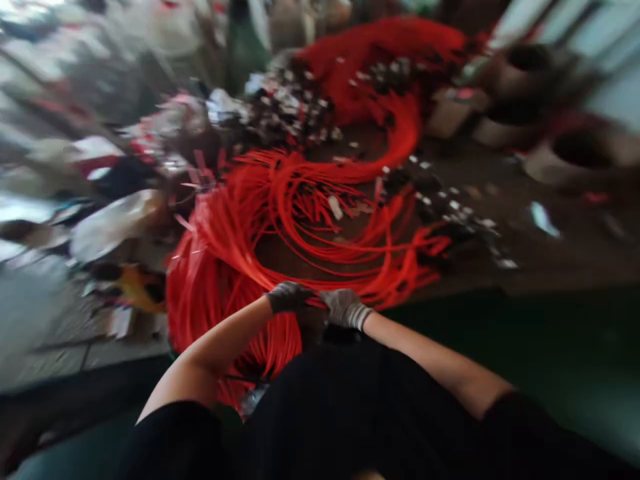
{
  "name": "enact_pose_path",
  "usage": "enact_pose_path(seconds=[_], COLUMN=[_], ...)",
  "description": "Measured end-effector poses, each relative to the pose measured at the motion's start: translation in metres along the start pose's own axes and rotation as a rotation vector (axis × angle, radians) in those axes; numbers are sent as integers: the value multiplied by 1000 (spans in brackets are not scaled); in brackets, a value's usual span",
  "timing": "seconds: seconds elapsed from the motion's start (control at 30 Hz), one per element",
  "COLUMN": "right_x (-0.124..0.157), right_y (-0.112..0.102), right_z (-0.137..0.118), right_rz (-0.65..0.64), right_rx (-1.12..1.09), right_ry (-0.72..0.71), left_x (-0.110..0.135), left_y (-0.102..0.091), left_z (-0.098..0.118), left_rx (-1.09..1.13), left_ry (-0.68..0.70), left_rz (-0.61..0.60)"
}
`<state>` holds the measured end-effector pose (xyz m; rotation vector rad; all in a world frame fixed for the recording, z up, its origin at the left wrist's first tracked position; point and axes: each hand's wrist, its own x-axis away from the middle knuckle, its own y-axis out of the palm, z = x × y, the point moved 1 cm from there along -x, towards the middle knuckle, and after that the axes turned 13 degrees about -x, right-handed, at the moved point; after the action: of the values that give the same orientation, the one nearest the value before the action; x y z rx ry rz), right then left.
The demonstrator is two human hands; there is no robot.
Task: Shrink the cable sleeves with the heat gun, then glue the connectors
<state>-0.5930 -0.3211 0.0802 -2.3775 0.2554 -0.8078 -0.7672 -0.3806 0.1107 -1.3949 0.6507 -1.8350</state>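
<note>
Both hands wear grey knitted gloves and are close together in front of my body, at the near edge of a loose coil of red cables. My left hand is closed on the red cables there. Just to its right, my right hand has its fingers curled on the same strands; blur hides the exact grip. A thick bundle of red cables hangs over the near left edge, beside my left forearm. Inside the coil lie short red pieces and a small pale piece.
A large heap of red cables lies at the back. Cable ends with white connectors are piled beside it, and more connectors spread to the right. Round open containers stand at right. Plastic bags and clutter fill the left.
</note>
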Motion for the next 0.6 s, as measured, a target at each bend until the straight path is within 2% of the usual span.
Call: enact_pose_path(seconds=[0.07,0.17,0.27,0.37,0.43,0.47,0.53,0.57,0.6], right_x=[14,36,50,53,48,44,33,27,21], right_y=[3,-9,-47,-82,-85,-79,-56,-42,-29], right_z=[26,66,111,146,145,134,100,82,67], right_rz=[23,93,210,387,439,425,343,259,227], right_rx=[-57,-113,-139,-148,-167,-183,-224,-253,-274], right_ry=[-3,-7,47,221,285,254,96,-44,-93], left_x=[-6,-2,12,18,15,11,5,3,3], left_y=[8,-5,-29,-42,-42,-40,-35,-33,-33], left_z=[5,-6,-22,-31,-31,-29,-24,-21,-19], left_rx=[-122,-307,-410,-350,-316,-320,-367,-400,-432], left_ry=[76,109,74,97,112,91,12,-15,-26], left_rz=[-98,-90,9,113,163,160,97,57,26])
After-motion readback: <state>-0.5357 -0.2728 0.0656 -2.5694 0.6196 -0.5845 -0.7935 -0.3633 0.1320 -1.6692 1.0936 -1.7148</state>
